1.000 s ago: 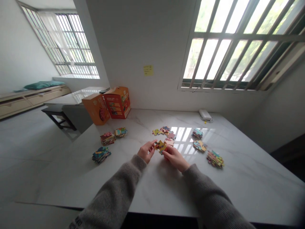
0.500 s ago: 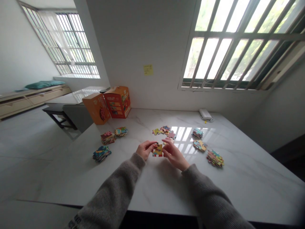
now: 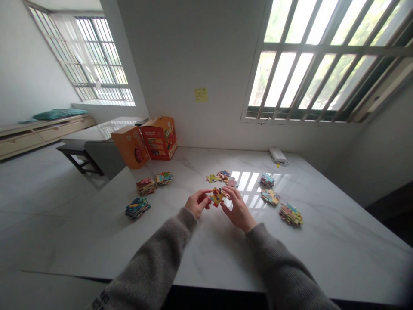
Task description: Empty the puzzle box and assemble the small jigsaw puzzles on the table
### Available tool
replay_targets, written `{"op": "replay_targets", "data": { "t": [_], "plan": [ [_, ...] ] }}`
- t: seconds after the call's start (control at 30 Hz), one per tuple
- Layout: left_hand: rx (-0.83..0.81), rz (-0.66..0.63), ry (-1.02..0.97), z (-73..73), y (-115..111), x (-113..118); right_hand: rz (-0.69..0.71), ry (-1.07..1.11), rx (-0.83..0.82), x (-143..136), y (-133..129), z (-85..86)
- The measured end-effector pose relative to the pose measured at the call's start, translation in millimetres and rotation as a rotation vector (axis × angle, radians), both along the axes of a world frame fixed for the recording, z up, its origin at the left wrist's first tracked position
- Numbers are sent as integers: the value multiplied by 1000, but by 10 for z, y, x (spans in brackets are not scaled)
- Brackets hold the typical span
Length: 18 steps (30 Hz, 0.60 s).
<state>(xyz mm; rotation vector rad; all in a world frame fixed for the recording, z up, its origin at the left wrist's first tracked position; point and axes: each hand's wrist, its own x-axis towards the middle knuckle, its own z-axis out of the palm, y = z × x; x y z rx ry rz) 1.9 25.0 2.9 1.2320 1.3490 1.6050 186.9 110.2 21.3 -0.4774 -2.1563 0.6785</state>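
Observation:
A yellow puzzle piece (image 3: 217,197) with red and blue patches is held up just above the table, its picture side towards me. My left hand (image 3: 196,203) pinches its left edge between thumb and fingers. On the opposite side, my right hand (image 3: 239,211) has its thumb and forefinger at the right edge, gripping it lightly. Just behind the fingers lies a loose group of puzzle pieces (image 3: 223,175), yellow, red and pink. Part of this group is hidden by my right hand.
Left on the marble-look table (image 3: 206,258) are stacked puzzle pieces (image 3: 138,208); more stacks (image 3: 291,214) stand at right. An orange box (image 3: 161,137) and an orange panel (image 3: 130,146) are at back left. A white power strip (image 3: 278,155) lies by the wall.
The puzzle piece has turned from square-on to tilted and risen slightly. My right hand's fingers have come in to its right edge; the left hand has barely moved.

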Motion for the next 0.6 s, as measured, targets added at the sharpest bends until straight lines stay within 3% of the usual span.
{"op": "replay_targets", "data": {
  "t": [0.13, 0.33, 0.6],
  "plan": [
    [-16, 16, 55, -15, 14, -21, 70, -106, 205, 68, -6, 90],
    [20, 2, 158, -14, 3, -33, 174, -175, 237, 80, -23, 108],
    [-34, -53, 142, -69, -2, -5, 181, -289, 348, 176, -70, 119]
  ]
}}
